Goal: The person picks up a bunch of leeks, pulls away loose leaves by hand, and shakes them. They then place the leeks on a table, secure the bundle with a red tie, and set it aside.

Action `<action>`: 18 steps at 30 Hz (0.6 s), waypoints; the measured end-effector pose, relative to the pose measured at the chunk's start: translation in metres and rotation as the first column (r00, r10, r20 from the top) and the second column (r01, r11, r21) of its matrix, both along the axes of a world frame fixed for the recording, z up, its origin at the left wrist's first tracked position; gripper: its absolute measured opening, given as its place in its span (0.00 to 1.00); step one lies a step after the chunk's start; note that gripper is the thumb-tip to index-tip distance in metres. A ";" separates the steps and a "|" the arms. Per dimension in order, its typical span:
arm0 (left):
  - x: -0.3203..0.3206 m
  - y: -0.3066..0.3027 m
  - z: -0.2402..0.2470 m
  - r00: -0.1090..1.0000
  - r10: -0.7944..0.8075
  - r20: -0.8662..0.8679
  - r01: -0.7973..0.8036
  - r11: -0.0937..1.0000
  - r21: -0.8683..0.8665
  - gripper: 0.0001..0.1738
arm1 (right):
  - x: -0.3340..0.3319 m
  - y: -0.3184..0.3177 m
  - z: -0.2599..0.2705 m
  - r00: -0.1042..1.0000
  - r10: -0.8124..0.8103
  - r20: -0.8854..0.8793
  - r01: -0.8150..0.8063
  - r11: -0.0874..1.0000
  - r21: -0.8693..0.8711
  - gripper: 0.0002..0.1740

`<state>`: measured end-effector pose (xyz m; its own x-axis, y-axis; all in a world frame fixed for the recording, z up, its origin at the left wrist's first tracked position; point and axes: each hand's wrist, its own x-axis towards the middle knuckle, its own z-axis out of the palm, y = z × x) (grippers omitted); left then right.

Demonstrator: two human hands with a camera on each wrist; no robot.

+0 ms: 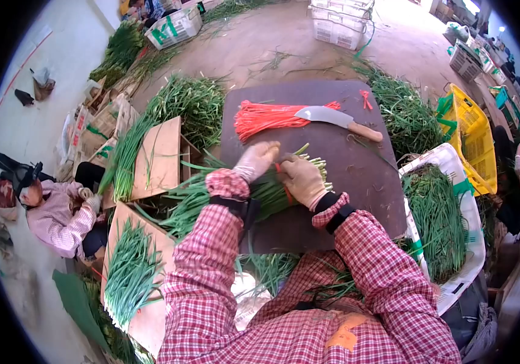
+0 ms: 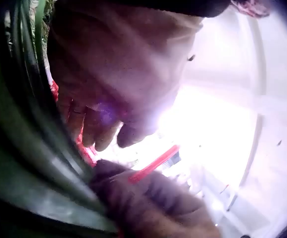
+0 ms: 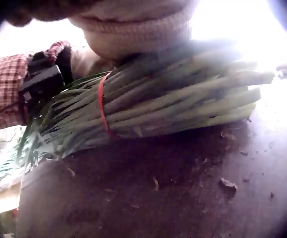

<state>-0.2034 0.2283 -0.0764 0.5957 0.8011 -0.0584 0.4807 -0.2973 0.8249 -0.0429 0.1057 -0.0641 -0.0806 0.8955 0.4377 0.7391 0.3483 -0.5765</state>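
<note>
A bundle of chives (image 3: pixel 158 101) with pale stem ends lies across a dark board (image 1: pixel 357 200). A thin red tie (image 3: pixel 102 104) runs round its middle. My gloved left hand (image 1: pixel 257 162) is over the bundle, its fingers curled by the upper part of the tie. From the near side my gloved right hand (image 1: pixel 304 182) meets it, fingertips pinching at the tie. In the left wrist view a red strip (image 2: pixel 156 163) sticks out between the two gloves, while the bundle fills the left side. Both hands partly cover the crossing of the tie.
On the board lie a heap of red ties (image 1: pixel 275 118) and a wooden-handled knife (image 1: pixel 339 118). A white crate (image 1: pixel 472 242) of chives and a yellow crate (image 1: pixel 475 139) stand at right. Chives rest on wooden boards (image 1: pixel 157 161) at left, near a seated person (image 1: pixel 60 212).
</note>
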 end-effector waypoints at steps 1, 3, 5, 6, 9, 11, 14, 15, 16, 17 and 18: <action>0.010 0.003 0.000 0.999 -0.029 -0.038 0.030 0.999 0.022 0.27 | 0.002 0.001 0.001 1.000 0.019 -0.010 -0.019 1.000 0.021 0.08; 0.020 -0.001 0.005 0.908 -0.024 -0.419 0.016 1.000 -0.023 0.45 | 0.004 -0.004 0.004 0.997 0.024 -0.069 -0.017 0.994 0.107 0.09; 0.023 -0.004 0.014 0.813 -0.077 -0.577 0.049 0.997 -0.065 0.46 | 0.003 -0.011 0.008 0.997 0.041 -0.060 -0.030 0.985 0.170 0.09; 0.019 -0.008 0.015 0.873 -0.113 -0.475 0.083 0.993 -0.085 0.45 | 0.001 -0.016 0.010 0.998 0.038 -0.049 -0.031 0.991 0.129 0.09; 0.003 -0.033 0.017 0.951 -0.173 -0.257 0.151 0.983 -0.105 0.42 | -0.004 -0.028 0.019 0.985 -0.004 0.175 -0.028 0.983 0.180 0.11; -0.002 -0.063 0.031 0.948 -0.159 -0.275 0.144 0.987 -0.074 0.42 | -0.005 -0.038 0.019 0.978 0.019 0.206 -0.052 0.987 0.154 0.14; -0.005 -0.094 0.032 0.952 -0.126 -0.280 0.151 0.986 0.068 0.33 | -0.007 -0.058 0.018 0.981 0.036 0.191 -0.049 0.997 0.065 0.17; -0.006 -0.103 0.028 0.953 -0.096 -0.289 0.133 0.985 0.111 0.31 | -0.007 -0.064 0.018 0.984 0.037 0.174 -0.042 0.999 0.027 0.18; -0.007 -0.114 0.033 0.972 -0.056 -0.230 0.073 0.995 0.068 0.28 | -0.005 -0.071 0.022 0.967 0.086 0.239 -0.068 0.994 -0.082 0.22; -0.009 -0.121 0.029 0.988 0.000 -0.152 0.009 0.998 0.060 0.25 | -0.005 -0.075 0.019 0.969 0.096 0.230 -0.082 0.994 -0.072 0.20; -0.012 -0.126 0.020 0.996 0.058 -0.072 -0.055 0.997 0.051 0.22 | -0.006 -0.079 0.017 0.969 0.105 0.223 -0.094 0.994 -0.058 0.18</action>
